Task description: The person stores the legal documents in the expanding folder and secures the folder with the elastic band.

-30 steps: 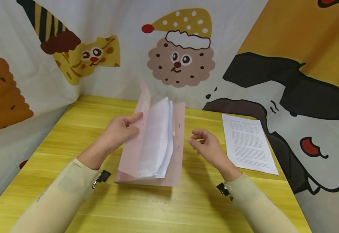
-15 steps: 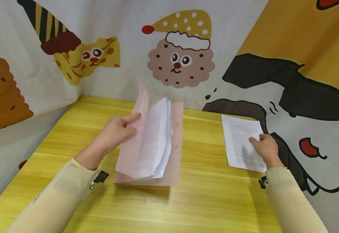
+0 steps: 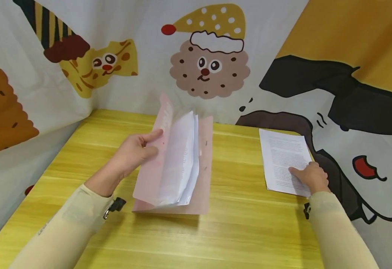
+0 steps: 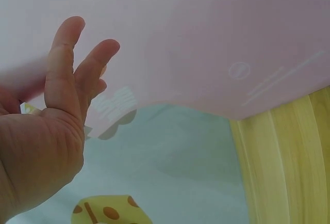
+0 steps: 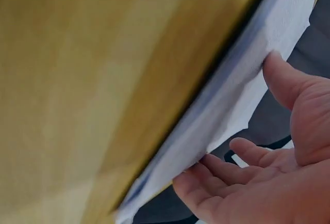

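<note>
A translucent pink folder (image 3: pixel 150 172) stands partly open left of the table's middle, with white sheets (image 3: pixel 179 160) fanned inside it. My left hand (image 3: pixel 132 153) pinches its front cover by the left edge, thumb on the near side. In the left wrist view the cover (image 4: pixel 196 43) spreads past the fingers (image 4: pixel 62 74). At the table's right side lies a stack of printed paper (image 3: pixel 280 157). My right hand (image 3: pixel 311 177) grips its right edge, thumb on top. In the right wrist view the fingers (image 5: pixel 196 188) curl in at the edge of the stack (image 5: pixel 227 100).
A yellow wood-grain table (image 3: pixel 239 228) carries both things. Behind it and along the sides hangs a white cloth (image 3: pixel 115 18) printed with cartoon food and animal figures. The paper stack lies close to the table's right edge.
My right hand has moved right from beside the folder to the paper stack and now grips its right edge. The left hand has kept its hold on the folder's cover.
</note>
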The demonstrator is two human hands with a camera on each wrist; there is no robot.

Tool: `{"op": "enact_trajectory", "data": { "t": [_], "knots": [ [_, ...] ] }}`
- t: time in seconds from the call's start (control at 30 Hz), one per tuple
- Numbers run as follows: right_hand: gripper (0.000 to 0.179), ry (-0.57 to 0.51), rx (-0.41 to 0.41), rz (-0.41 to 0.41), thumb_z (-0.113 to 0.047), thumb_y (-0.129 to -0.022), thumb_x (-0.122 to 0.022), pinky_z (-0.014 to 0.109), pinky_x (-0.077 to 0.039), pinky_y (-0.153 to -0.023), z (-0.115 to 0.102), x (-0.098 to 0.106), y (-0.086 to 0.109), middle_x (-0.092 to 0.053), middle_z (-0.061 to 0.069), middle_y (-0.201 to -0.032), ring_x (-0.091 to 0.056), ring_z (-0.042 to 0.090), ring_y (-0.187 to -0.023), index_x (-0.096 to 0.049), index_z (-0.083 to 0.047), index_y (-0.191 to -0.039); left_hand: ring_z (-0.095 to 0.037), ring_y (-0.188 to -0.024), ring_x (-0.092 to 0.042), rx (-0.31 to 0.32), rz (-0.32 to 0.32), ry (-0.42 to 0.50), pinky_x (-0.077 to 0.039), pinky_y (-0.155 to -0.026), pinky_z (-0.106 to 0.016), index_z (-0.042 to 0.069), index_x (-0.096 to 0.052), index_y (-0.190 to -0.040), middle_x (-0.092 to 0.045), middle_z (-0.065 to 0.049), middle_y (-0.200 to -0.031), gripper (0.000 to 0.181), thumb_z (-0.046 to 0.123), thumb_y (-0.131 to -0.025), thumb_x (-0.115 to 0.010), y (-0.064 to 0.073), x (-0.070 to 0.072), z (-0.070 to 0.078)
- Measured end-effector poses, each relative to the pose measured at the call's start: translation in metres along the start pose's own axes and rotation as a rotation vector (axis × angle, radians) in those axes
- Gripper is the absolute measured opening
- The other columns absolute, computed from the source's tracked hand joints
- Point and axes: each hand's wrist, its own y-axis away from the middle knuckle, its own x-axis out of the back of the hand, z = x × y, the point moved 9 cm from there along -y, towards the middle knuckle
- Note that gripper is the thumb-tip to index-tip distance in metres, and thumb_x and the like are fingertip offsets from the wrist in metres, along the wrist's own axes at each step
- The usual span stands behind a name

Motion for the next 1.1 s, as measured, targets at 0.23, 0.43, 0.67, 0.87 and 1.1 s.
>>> {"op": "enact_trajectory", "data": {
  "t": [0.23,0.43,0.67,0.87,1.1],
  "knots": [
    [0.132,0.037,-0.019,-0.065,-0.065,-0.09,-0.075,0.074,-0.042,-0.105,-0.0005,0.0011,0.0044,-0.03,0.048,-0.145,-0.034,0.058,-0.122,-0.003,0.021,-0.158,-0.008,-0.051,-0.026,0.002,0.001,-0.009,-0.033,-0.052,-0.024,0.014,-0.049,-0.16,-0.045,0.009,-0.168,0.066,0.005,-0.095,-0.058,0.0016,0.0011,0.0001],
    [0.139,0.032,0.008,-0.083,-0.06,-0.086,-0.082,0.071,-0.043,-0.112,-0.0027,-0.0007,0.0016,-0.021,0.053,-0.15,-0.041,0.057,-0.12,0.004,0.023,-0.157,-0.007,-0.051,-0.026,0.004,0.007,-0.01,-0.033,-0.052,-0.023,0.013,-0.049,-0.16,-0.045,0.008,-0.168,0.067,0.005,-0.094,-0.058,0.0022,0.0016,-0.0003],
    [0.145,0.012,0.003,-0.091,-0.058,-0.082,-0.087,0.07,-0.046,-0.108,-0.0025,-0.0012,0.0012,-0.031,0.05,-0.146,-0.046,0.054,-0.115,0.008,0.02,-0.159,-0.007,-0.052,-0.027,0.006,0.014,0.002,-0.034,-0.053,-0.023,0.012,-0.05,-0.159,-0.045,0.007,-0.168,0.066,0.004,-0.094,-0.058,0.0028,0.0014,-0.0019],
    [0.143,0.004,-0.003,-0.093,-0.054,-0.083,-0.088,0.069,-0.047,-0.108,-0.0022,-0.0008,0.0026,-0.032,0.049,-0.148,-0.048,0.053,-0.116,0.008,0.021,-0.159,-0.007,-0.052,-0.027,0.006,0.023,-0.008,-0.034,-0.053,-0.022,0.013,-0.051,-0.159,-0.047,0.007,-0.167,0.066,0.005,-0.094,-0.058,0.0031,0.0023,-0.0026],
    [0.141,-0.025,0.014,-0.077,-0.053,-0.084,-0.088,0.068,-0.046,-0.109,-0.0029,-0.0012,0.0048,-0.031,0.049,-0.149,-0.047,0.052,-0.116,0.006,0.02,-0.159,-0.008,-0.052,-0.027,0.005,0.022,-0.005,-0.033,-0.052,-0.022,0.013,-0.05,-0.159,-0.046,0.007,-0.167,0.066,0.004,-0.094,-0.058,0.003,0.0015,-0.0018]
  ]
}}
